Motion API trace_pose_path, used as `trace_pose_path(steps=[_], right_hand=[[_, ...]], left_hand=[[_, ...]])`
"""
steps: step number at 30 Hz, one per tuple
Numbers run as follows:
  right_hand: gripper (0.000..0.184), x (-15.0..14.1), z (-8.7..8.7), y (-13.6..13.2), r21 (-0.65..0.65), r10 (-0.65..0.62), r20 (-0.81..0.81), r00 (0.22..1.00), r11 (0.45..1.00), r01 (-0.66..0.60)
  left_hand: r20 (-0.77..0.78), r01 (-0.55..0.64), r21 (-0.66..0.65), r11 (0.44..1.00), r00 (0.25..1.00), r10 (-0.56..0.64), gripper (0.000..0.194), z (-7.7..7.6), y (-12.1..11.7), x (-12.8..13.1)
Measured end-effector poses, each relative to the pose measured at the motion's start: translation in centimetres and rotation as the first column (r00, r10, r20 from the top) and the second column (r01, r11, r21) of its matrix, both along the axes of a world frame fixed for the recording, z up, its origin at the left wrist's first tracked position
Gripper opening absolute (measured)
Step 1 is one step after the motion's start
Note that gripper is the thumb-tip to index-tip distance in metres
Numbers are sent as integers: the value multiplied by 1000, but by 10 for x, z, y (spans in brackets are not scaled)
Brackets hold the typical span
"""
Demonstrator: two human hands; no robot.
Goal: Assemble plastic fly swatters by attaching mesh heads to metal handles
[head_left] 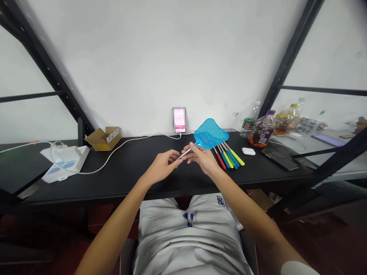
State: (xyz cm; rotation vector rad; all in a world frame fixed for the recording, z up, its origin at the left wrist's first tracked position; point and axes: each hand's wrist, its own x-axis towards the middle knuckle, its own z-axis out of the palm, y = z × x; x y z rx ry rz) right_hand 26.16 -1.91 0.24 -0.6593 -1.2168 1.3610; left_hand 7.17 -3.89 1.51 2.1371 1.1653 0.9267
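A blue fly swatter (211, 133) with a perforated head and a thin metal rod is held over the desk, its head tilted up to the right. My left hand (164, 165) pinches the lower end of the rod between thumb and fingers. My right hand (201, 157) grips the swatter higher up, where the rod meets the blue head. Just to the right of that hand lies a bunch of metal rods with red, blue and yellow-green handles (231, 156). Their far ends are hidden behind the swatter head.
A phone (179, 120) leans on the wall, its white cable (126, 141) crossing the black desk (129, 179). On the left are an open cardboard box (104, 141) and a white device (66, 164). Bottles (262, 130), a white earbud case (248, 151) and a dark phone (279, 159) are right.
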Motion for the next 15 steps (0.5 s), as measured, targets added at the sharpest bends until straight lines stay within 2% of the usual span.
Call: trace_pose_path(steps=[2,4,7,10,12,15], right_hand=[[41,0,1,-1,-16,8,13,1000,1000,-8],[42,4,4,0,-42,-31,21,999,999,32],[39,19,9,8,-54,-194,-37,980,980,192],[32,38,11,20,-52,-366,-99,925,931,362],[28,45,9,27,-48,-430,-77,900,903,427],[25,45,4,31,20,-451,32,892,893,450]], left_hand=[[14,48,-46,998,999,-48,30,0,0,0],[-8,32,-35,999,999,-32,27,1,3,-5],[-33,-30,-10,999,999,30,25,3,8,-15],[-57,-78,-22,997,995,77,24,5,10,-22],[-94,-93,-54,994,992,88,25,6,10,-24],[-147,-83,-104,991,987,67,30,6,5,-19]])
